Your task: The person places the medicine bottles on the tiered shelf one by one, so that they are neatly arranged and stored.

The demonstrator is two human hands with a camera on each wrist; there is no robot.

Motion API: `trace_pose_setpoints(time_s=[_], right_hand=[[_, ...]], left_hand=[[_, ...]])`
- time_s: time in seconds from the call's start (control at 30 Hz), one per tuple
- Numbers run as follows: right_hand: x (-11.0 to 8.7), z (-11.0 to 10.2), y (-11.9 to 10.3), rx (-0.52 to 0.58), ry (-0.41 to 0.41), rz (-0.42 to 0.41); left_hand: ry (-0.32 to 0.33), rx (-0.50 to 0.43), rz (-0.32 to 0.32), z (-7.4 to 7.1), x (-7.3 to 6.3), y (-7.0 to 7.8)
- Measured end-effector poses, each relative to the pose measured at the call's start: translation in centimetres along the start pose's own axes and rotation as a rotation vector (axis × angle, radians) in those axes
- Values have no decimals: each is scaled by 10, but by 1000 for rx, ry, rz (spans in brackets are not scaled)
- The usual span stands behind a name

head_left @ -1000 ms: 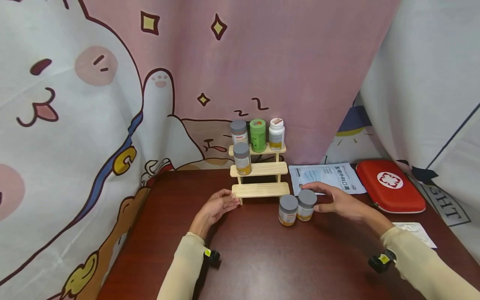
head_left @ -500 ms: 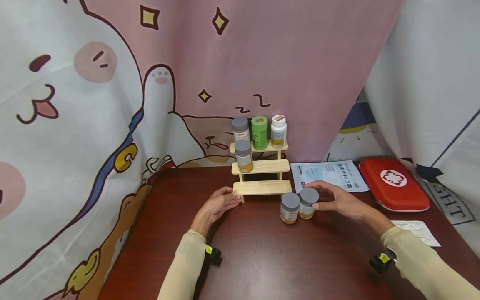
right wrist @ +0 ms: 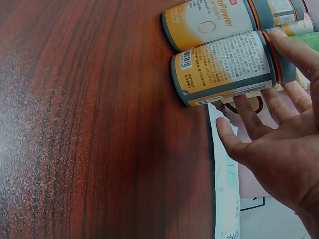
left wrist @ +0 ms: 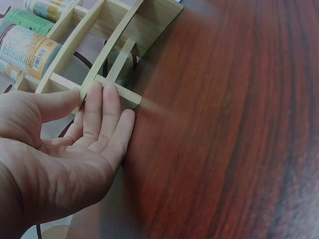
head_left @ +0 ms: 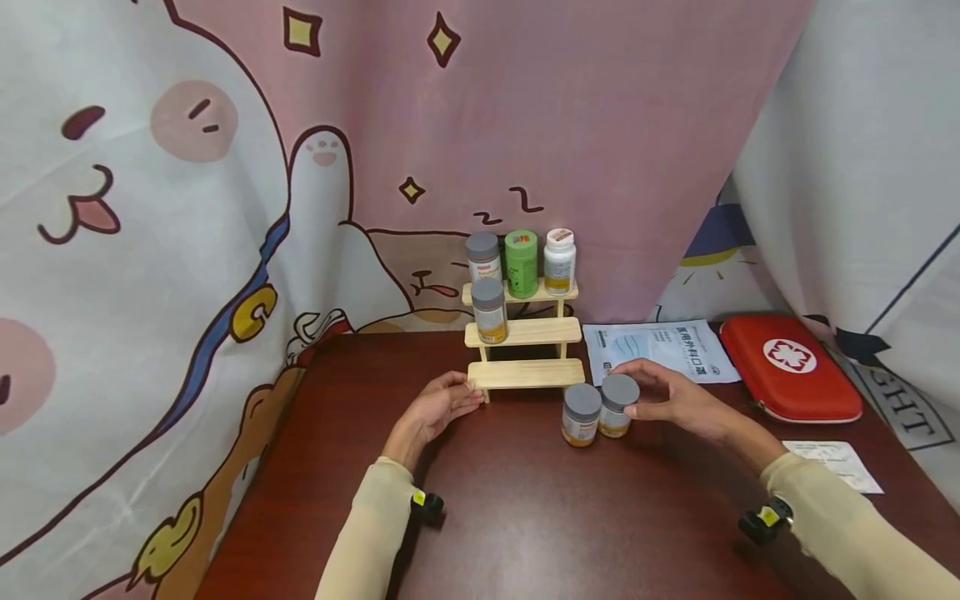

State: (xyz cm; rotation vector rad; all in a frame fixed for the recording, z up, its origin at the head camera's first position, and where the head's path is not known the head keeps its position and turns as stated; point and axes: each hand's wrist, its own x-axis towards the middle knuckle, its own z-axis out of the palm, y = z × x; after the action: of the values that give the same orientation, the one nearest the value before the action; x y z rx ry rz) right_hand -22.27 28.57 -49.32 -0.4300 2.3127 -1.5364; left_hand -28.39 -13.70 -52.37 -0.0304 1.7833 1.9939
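A three-tier wooden display stand [head_left: 525, 374] stands at the back of the table. My left hand [head_left: 437, 410] is at the left end of its lowest tier, with thumb and fingertips on either side of the plank's end in the left wrist view. Two grey-lidded supplement jars stand upright side by side before the stand's right end. My right hand [head_left: 678, 404] holds the right-hand jar [right wrist: 224, 64] near its lid, thumb on one side and fingers on the other. The left-hand jar [head_left: 581, 417] is close against it.
A grey-lidded jar [head_left: 490, 312] is on the middle tier; another grey-lidded jar [head_left: 483, 258], a green bottle [head_left: 522, 265] and a white bottle [head_left: 559, 262] line the top. To the right lie a mask packet [head_left: 660, 350], a red case [head_left: 791, 367] and a white paper [head_left: 834, 465].
The head view has shifted slightly, moving the scene up and right. Both hands stay at the stand and the right-hand jar, with little visible movement.
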Motion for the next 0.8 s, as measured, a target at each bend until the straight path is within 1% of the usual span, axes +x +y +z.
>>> trace_pose_setpoints(time_s=[0.27, 0.5, 0.6, 0.8], right_hand=[[-1, -3, -6, -16, 42, 7], [5, -9, -20, -20, 40, 16], [7, -13, -28, -43, 50, -5], [12, -20, -47, -140, 85, -47]], left_hand=[[-2, 1, 13, 2, 0, 0], [2, 1, 15, 0, 1, -2], [14, -1, 9, 1, 1, -2], [24, 4, 10, 3, 0, -2]])
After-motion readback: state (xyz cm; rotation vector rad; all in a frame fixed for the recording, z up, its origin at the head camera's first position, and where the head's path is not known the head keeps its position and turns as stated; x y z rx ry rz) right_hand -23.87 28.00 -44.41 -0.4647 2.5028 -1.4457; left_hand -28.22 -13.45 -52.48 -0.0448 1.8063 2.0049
